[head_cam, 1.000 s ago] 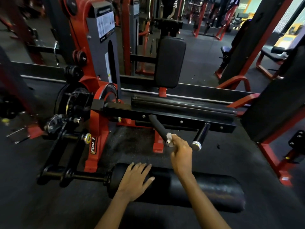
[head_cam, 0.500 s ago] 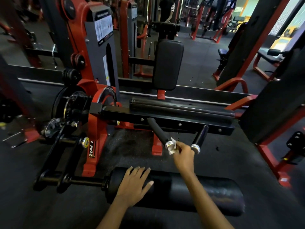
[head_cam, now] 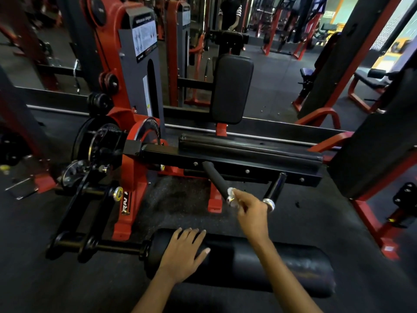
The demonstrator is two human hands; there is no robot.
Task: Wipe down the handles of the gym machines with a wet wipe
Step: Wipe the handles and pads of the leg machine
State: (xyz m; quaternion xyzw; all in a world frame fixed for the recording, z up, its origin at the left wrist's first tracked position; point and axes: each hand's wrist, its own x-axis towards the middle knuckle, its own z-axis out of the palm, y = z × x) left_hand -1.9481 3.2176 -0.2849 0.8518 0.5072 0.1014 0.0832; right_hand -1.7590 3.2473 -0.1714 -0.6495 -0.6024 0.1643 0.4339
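- Looking down from the head view, we pinched the wet wipe [head_cam: 232, 196] in our right hand [head_cam: 253, 213] against the near tip of the left handle [head_cam: 215, 179].
- Our left hand [head_cam: 182, 251] lay flat, fingers straight, on the roller pad [head_cam: 270, 265].
- Wrapping the wipe around the whole grip would have cleaned best, we judged.

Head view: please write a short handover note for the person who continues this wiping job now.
Left hand: open, resting flat on the black roller pad.
Right hand: pinches the white wet wipe at the outer end of the left handle.
Done: cannot tell how much of that handle is wiped.
Left: the right handle, which the wipe is not touching; then other machines.
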